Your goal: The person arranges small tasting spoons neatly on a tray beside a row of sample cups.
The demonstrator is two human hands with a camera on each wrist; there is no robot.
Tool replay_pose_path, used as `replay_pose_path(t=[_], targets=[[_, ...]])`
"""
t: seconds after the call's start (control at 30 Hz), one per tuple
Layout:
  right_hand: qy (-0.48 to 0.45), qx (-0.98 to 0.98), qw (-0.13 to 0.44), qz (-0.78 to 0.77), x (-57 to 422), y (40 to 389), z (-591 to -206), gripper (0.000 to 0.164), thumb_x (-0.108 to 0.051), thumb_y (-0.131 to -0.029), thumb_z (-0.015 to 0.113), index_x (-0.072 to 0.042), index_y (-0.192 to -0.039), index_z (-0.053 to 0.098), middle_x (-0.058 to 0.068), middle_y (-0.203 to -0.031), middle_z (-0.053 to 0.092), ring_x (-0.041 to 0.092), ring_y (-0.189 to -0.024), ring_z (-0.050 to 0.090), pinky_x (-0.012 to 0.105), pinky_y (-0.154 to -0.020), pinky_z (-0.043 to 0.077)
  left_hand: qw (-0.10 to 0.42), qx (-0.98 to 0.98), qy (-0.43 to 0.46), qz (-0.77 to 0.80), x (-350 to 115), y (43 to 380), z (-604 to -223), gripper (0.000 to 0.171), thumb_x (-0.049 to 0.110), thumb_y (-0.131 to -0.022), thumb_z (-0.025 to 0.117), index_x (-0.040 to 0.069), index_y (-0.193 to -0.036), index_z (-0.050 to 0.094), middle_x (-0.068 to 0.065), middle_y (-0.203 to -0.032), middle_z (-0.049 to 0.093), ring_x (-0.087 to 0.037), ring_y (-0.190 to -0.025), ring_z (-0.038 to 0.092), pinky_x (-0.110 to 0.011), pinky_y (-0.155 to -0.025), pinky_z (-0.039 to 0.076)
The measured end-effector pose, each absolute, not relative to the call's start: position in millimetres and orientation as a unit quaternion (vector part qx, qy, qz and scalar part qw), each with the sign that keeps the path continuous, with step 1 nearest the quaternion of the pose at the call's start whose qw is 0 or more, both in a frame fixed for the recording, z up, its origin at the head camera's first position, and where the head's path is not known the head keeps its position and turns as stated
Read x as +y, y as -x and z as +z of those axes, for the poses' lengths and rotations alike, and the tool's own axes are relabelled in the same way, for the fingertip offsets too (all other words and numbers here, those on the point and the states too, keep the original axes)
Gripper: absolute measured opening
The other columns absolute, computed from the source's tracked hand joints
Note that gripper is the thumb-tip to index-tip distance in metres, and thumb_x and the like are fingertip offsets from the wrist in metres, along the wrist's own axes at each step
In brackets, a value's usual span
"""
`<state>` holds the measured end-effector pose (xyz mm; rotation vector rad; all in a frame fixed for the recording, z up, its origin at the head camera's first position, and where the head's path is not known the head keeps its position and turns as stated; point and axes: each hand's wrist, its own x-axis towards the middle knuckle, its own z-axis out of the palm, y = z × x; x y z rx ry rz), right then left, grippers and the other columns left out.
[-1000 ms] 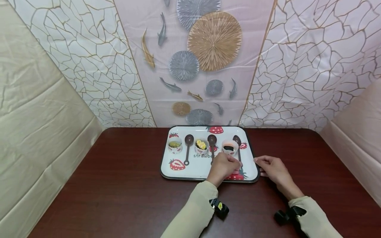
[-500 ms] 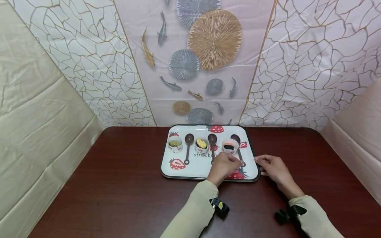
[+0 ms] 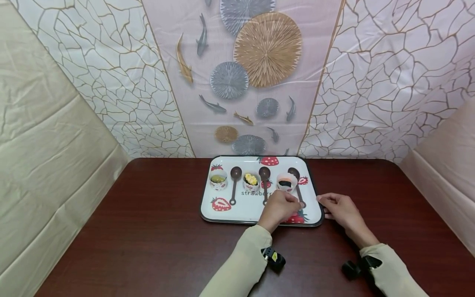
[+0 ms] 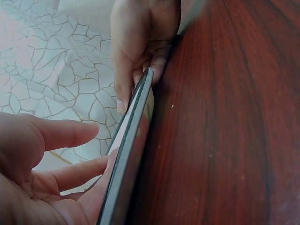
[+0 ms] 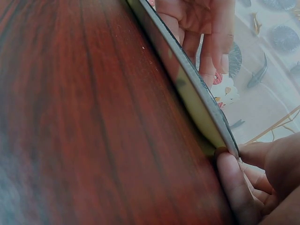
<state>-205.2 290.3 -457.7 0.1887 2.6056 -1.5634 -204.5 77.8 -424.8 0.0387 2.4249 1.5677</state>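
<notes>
A white strawberry-print tray [image 3: 241, 212] with a dark rim lies on the table. My right hand [image 3: 343, 210] pinches its front right corner; the right wrist view shows a fingertip [image 5: 228, 164] beneath the rim and the thumb above. My left hand [image 3: 280, 208] is low over the tray's front right part, fingertips at the handle end of the right brown spoon [image 3: 299, 194]. In the left wrist view its thumb [image 4: 70, 133] and forefinger stand apart, with the fingers reaching down to the tray. Part of the middle spoon's handle is hidden behind this hand.
Paper cups hold green food [image 3: 218, 180], yellow food [image 3: 250, 180] and a dark-wrapped piece [image 3: 285, 183]. A left brown spoon [image 3: 234, 183] and a middle brown spoon [image 3: 264, 175] lie among them. The brown table [image 3: 148, 231] meets a patterned curtain [image 3: 148, 103] behind.
The right spoon has turned slightly: its handle end has shifted right and its bowl left, beside my left fingertips. Both hands have otherwise stayed in place.
</notes>
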Motion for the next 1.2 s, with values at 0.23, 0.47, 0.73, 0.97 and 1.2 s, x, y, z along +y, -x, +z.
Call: replay_pose_path(t=[0.23, 0.47, 0.73, 0.97, 1.2], targets=[[-0.061, 0.859, 0.05, -0.506, 289.3, 205.1, -457.8, 0.043, -0.024, -0.11, 0.057, 0.011, -0.133, 0.064, 0.004, -0.105, 0.071, 0.008, -0.082, 0.062, 0.023, -0.068, 0.06, 0.132, 0.851, -0.017, 0.508, 81.2, 203.1, -422.1, 0.009, 0.018, -0.092, 0.081, 0.013, -0.099, 0.083, 0.004, -0.081, 0.068, -0.011, -0.072, 0.057, -0.029, -0.071, 0.049], [-0.062, 0.859, 0.048, -0.505, 290.5, 205.6, -457.0, 0.044, -0.026, -0.11, 0.058, 0.011, -0.133, 0.064, 0.005, -0.106, 0.071, 0.009, -0.082, 0.062, 0.022, -0.067, 0.06, 0.146, 0.87, -0.059, 0.467, 79.3, 202.6, -419.1, 0.011, 0.022, -0.097, 0.077, 0.018, -0.102, 0.086, 0.011, -0.096, 0.074, -0.006, -0.084, 0.059, -0.027, -0.076, 0.05], [-0.061, 0.857, 0.048, -0.509, 291.2, 205.2, -458.9, 0.044, -0.026, -0.11, 0.058, 0.012, -0.133, 0.064, 0.005, -0.106, 0.072, 0.009, -0.082, 0.062, 0.022, -0.067, 0.06, 0.153, 0.871, -0.07, 0.461, 76.5, 202.7, -420.3, 0.012, 0.023, -0.098, 0.076, 0.018, -0.101, 0.086, 0.012, -0.091, 0.073, -0.005, -0.079, 0.058, -0.024, -0.074, 0.048], [-0.055, 0.86, 0.042, -0.505, 289.7, 205.8, -457.3, 0.044, -0.025, -0.11, 0.057, 0.012, -0.133, 0.064, 0.01, -0.112, 0.072, 0.008, -0.081, 0.062, 0.023, -0.067, 0.06, 0.145, 0.868, -0.074, 0.47, 73.8, 201.8, -421.0, 0.013, 0.023, -0.098, 0.075, 0.016, -0.099, 0.086, 0.011, -0.087, 0.073, -0.005, -0.077, 0.059, -0.025, -0.075, 0.05], [-0.059, 0.859, 0.047, -0.506, 290.6, 204.2, -456.5, 0.044, -0.025, -0.11, 0.057, 0.012, -0.133, 0.064, 0.012, -0.113, 0.071, 0.01, -0.082, 0.062, 0.023, -0.067, 0.06, 0.125, 0.861, -0.1, 0.483, 63.5, 197.0, -419.9, 0.017, 0.025, -0.1, 0.073, 0.015, -0.107, 0.085, 0.011, -0.097, 0.076, -0.003, -0.082, 0.061, -0.027, -0.081, 0.053]])
